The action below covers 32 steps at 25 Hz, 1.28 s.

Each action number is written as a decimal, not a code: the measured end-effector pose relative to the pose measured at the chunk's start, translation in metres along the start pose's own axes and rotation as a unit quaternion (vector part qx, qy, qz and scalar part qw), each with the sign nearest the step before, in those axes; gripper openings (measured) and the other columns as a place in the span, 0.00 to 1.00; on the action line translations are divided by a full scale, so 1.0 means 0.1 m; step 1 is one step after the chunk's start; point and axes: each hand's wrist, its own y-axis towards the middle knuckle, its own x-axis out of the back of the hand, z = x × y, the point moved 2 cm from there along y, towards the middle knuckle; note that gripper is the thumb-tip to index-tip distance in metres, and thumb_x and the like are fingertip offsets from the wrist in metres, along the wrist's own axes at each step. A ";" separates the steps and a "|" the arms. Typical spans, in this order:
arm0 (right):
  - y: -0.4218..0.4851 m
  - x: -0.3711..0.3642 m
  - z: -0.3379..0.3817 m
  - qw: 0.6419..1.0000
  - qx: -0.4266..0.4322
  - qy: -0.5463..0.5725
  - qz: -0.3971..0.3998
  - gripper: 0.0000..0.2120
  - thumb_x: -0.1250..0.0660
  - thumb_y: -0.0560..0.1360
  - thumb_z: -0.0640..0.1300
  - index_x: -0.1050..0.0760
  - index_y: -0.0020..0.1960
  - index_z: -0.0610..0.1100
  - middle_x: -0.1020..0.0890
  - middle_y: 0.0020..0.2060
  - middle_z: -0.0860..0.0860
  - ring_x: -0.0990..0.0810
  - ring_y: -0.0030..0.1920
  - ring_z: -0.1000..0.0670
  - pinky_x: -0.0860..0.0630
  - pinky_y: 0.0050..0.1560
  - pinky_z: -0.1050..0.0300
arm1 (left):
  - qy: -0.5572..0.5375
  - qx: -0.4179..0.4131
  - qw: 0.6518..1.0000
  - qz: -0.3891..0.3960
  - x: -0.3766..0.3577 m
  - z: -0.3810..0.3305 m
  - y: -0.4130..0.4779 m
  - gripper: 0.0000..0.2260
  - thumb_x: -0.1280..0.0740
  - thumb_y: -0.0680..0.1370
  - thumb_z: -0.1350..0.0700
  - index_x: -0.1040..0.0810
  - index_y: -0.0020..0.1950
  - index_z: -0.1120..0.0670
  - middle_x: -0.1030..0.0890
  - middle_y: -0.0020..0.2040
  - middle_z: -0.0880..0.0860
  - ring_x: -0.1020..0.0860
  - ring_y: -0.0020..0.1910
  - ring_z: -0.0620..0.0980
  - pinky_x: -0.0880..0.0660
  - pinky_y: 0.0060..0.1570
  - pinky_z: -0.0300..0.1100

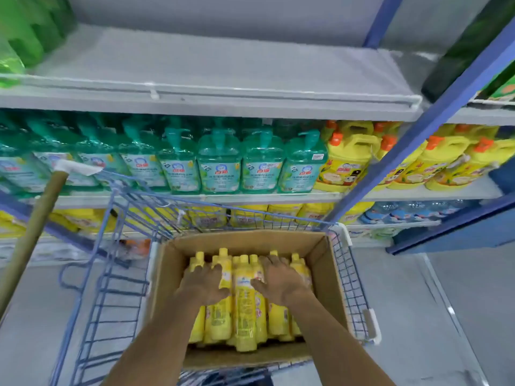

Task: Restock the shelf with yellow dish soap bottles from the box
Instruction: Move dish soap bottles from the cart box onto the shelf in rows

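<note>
Both hands are down inside the cardboard box, which sits in a blue wire cart pulled up against the shelving. The yellow dish soap bottles lie packed side by side in the box, caps pointing toward the shelves, directly under the hands. The left hand lies over the bottles on the left of the pack, its fingers bent down across them; I cannot tell whether it actually grips one. The right hand rests on the bottles to the right with fingers spread and thumb out, holding nothing. One bottle shows in the gap between the two hands.

Above, a bare grey shelf runs across. The level below it carries teal pump bottles and, to their right, yellow jugs with orange caps. A wooden pole slants up at the left.
</note>
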 end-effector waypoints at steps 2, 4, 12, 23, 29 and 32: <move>0.23 -0.23 0.00 1.000 -0.009 -0.001 0.015 0.34 0.42 0.82 0.61 0.45 0.80 0.43 0.38 0.77 0.43 0.39 0.77 0.40 0.29 0.68 0.40 | -0.020 0.008 1.000 0.018 -0.17 0.08 0.21 0.35 0.39 0.80 0.38 0.46 0.80 0.56 0.40 0.78 0.58 0.37 0.75 0.60 0.32 0.69 0.54; 0.37 -0.45 -0.01 0.999 -0.017 0.014 0.028 0.35 0.41 0.82 0.60 0.46 0.80 0.43 0.38 0.77 0.43 0.40 0.77 0.39 0.29 0.67 0.41 | -0.075 0.018 0.997 0.023 -0.37 0.17 0.39 0.37 0.38 0.81 0.40 0.49 0.81 0.59 0.41 0.79 0.60 0.37 0.76 0.60 0.32 0.69 0.52; 0.90 -1.03 0.07 0.980 -0.110 0.158 -0.039 0.38 0.27 0.74 0.57 0.40 0.75 0.43 0.32 0.67 0.43 0.26 0.65 0.39 0.23 0.58 0.46 | -0.329 0.099 0.934 -0.101 -0.99 0.21 0.94 0.30 0.24 0.70 0.45 0.29 0.65 0.58 0.21 0.60 0.56 0.22 0.58 0.56 0.22 0.53 0.51; 0.70 -0.43 0.14 0.923 -0.106 0.361 -0.085 0.36 0.20 0.61 0.51 0.29 0.65 0.47 0.21 0.51 0.52 0.20 0.50 0.53 0.20 0.44 0.61 | -0.506 0.090 0.845 -0.148 -0.60 0.15 0.50 0.25 0.20 0.64 0.57 0.28 0.56 0.52 0.21 0.49 0.47 0.21 0.49 0.49 0.23 0.41 0.46; 0.29 1.09 0.42 0.899 0.038 0.398 -0.176 0.32 0.18 0.67 0.44 0.28 0.66 0.46 0.22 0.48 0.57 0.19 0.51 0.51 0.29 0.35 0.74 | -0.528 -0.041 0.810 -0.253 0.79 0.10 -0.29 0.27 0.23 0.68 0.65 0.26 0.61 0.49 0.18 0.51 0.45 0.19 0.46 0.36 0.23 0.39 0.33; 0.04 1.97 0.66 0.878 0.110 0.403 -0.233 0.33 0.19 0.67 0.43 0.28 0.68 0.46 0.22 0.50 0.56 0.22 0.46 0.62 0.30 0.36 0.76 | -0.524 -0.078 0.784 -0.323 1.62 0.03 -0.78 0.25 0.23 0.68 0.65 0.27 0.58 0.48 0.20 0.50 0.44 0.19 0.47 0.39 0.24 0.39 0.33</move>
